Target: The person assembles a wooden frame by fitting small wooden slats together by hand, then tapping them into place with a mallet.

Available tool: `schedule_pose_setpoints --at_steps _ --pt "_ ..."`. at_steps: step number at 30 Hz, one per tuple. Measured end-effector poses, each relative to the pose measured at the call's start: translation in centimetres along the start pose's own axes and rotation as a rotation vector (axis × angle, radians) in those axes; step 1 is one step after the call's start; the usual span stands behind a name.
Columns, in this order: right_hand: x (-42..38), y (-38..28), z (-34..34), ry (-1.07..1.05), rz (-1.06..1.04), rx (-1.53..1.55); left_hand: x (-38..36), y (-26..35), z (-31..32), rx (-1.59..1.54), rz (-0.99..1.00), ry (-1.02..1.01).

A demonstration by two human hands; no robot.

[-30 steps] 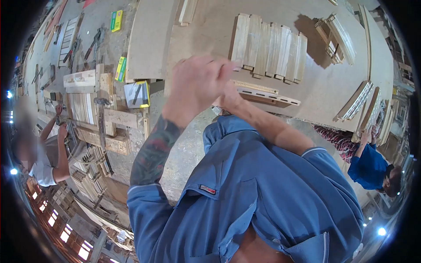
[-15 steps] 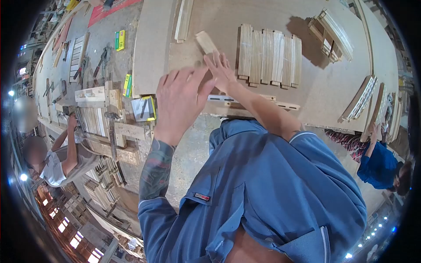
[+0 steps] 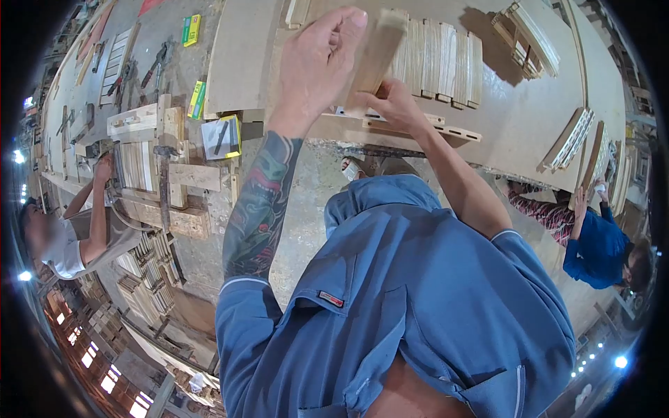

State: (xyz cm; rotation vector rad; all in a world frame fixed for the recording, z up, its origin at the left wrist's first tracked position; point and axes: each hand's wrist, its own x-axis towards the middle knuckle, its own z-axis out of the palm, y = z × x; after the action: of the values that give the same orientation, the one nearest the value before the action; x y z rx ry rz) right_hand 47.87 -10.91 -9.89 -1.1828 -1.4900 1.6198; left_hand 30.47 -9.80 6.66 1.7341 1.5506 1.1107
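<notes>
Head view: your right hand [image 3: 398, 106] held a wooden slat [image 3: 378, 59] over the worktable [image 3: 519, 129], your left hand [image 3: 317, 66] raised beside it.
Your right thumb and fingers were closed round the slat's near end, while its far end looked blurred; your left fingers were curled, but whether they touched the slat or gripped anything could not be told. Handling that single piece appeared to be the step in hand, and the next move seemed to call for a steady pinch, with the slat kept from knocking its neighbours. Below your right hand, a slotted strip [image 3: 456, 131] lay near the table's edge; past it sat a row of slats [image 3: 446, 63], then a crossed stack [image 3: 529, 42].
</notes>
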Motion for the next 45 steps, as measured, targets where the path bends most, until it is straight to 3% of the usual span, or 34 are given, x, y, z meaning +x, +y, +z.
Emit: schedule_pose_setpoints --at_steps 7,10,14,16,21,26,28,31,33,38,40,42,45 --pt "-0.7 -0.1 1.1 0.022 0.014 -0.283 -0.1 0.1 0.3 0.183 0.085 -0.017" --pt "-0.5 1.1 0.9 0.058 -0.142 -0.105 0.0 0.2 0.3 0.148 0.115 -0.022" --pt "-1.2 -1.2 1.4 0.076 -0.029 -0.237 0.3 -0.3 0.4 0.119 0.112 -0.018" --pt "-2.1 -2.1 1.8 -0.053 -0.082 -0.425 0.5 0.0 0.0 0.066 0.066 -0.089" --pt "-2.5 -1.6 3.0 0.099 -0.342 -0.556 0.5 0.3 -0.3 0.05 0.079 -0.133" --pt "-2.6 -3.0 1.9 0.031 -0.131 -0.544 0.6 0.7 -0.2 0.107 0.122 -0.215" --pt "-3.1 -1.6 2.4 0.024 -0.341 -0.659 0.6 0.6 -0.1 0.151 0.191 -0.248" --pt "-3.2 2.9 3.7 0.04 -0.235 -0.42 0.0 1.1 1.0 0.337 0.286 -0.262" --pt "-2.3 3.2 3.0 0.047 -0.197 -0.269 0.1 1.4 1.4 0.424 0.246 -0.314" --pt "-1.6 2.5 -0.9 -0.132 -0.277 -0.764 0.6 1.3 1.3 0.55 0.202 -0.359" --pt "0.9 -0.4 -4.6 0.125 -0.28 -0.695 0.8 1.4 0.8 0.548 0.136 -0.404" --pt "4.3 3.3 -5.4 0.523 -0.117 -1.236 1.1 1.3 0.6 0.553 0.136 -0.361" --pt "8.1 8.3 -2.5 0.518 -0.166 -1.331 0.8 1.0 1.3 0.55 0.176 -0.3"
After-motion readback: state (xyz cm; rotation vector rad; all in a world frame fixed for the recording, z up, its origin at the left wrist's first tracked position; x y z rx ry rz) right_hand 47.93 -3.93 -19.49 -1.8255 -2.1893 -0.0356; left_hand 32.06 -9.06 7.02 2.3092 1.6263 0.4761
